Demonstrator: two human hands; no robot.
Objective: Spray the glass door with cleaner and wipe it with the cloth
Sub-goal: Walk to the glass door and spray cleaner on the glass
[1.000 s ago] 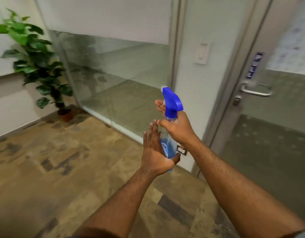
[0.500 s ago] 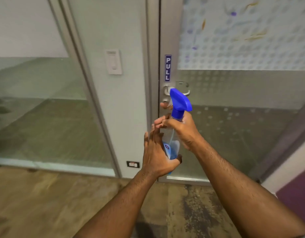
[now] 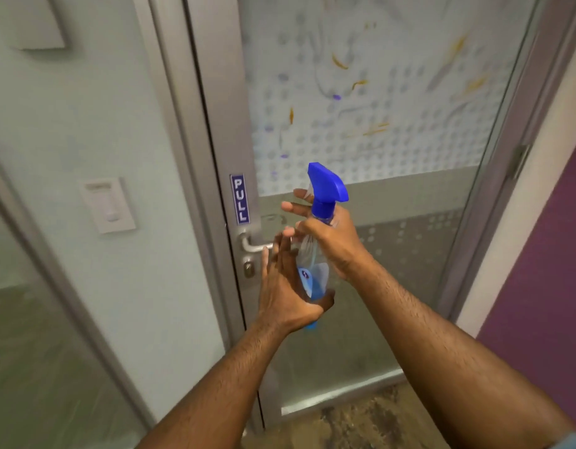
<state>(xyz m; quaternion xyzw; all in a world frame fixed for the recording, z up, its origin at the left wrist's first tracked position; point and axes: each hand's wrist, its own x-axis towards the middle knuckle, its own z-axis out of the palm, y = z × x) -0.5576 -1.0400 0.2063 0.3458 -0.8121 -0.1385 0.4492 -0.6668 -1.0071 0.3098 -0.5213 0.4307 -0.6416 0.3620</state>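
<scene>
Grip first: my left hand (image 3: 288,296) cups the base of the spray bottle (image 3: 314,273), fingers loosely spread, while my right hand (image 3: 329,241) is closed round its neck under the blue trigger head (image 3: 327,183). Since a second ago the view has swung off the side glass panel and now faces the glass door (image 3: 377,108), smeared with orange and purple marks. Spraying looks imminent; no cloth is visible.
</scene>
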